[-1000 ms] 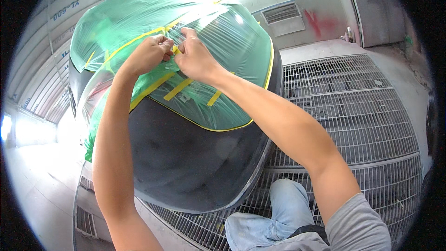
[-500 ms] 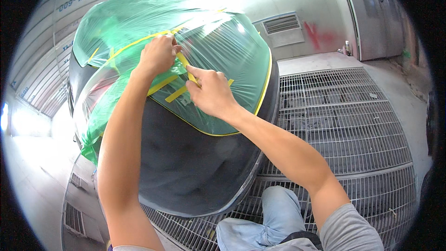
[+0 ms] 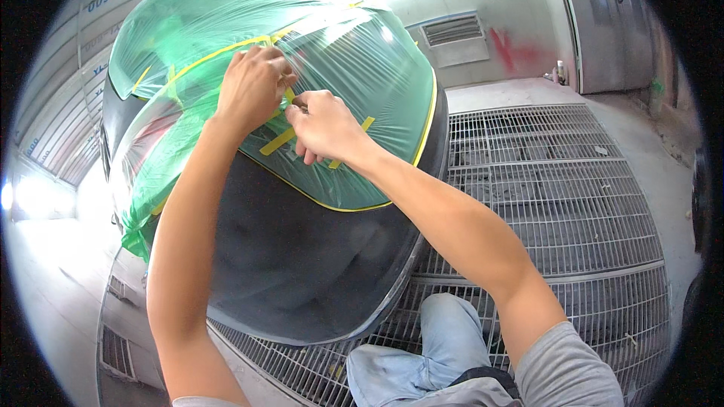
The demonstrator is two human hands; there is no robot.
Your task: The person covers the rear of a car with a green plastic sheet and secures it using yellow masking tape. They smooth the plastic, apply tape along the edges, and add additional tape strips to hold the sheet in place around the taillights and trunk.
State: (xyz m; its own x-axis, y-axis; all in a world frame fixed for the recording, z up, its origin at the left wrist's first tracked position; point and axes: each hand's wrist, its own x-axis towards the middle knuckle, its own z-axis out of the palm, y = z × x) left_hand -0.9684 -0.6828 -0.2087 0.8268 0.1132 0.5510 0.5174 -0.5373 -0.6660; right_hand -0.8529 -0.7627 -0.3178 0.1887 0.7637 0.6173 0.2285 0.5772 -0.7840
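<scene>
Thin green masking film [image 3: 377, 75] covers the glass and upper body of a dark car [image 3: 302, 249], edged with yellow tape. My left hand [image 3: 253, 89] is closed over the film, its fingers bent and pinched at the upper end of a short strip of yellow masking tape [image 3: 289, 95]. Just to the right and lower, my right hand [image 3: 326, 126] pinches the same strip between thumb and forefinger, its other fingers curled under. The fingers partly hide the strip. Below them, another yellow tape piece [image 3: 277, 142] lies on the film.
Metal floor grating [image 3: 543, 181] runs along the car's right side. At the back, a pale wall carries a vent [image 3: 452, 30] and a red paint smear [image 3: 516, 49]. Loose green film bunches [image 3: 136, 241] at the car's left. My knee [image 3: 449, 324] is near the body panel.
My right hand has moved slightly up and left, closer to my left hand, and turned with its fingers curling downward. Less of the tape strip shows between the hands. The view has shifted a little.
</scene>
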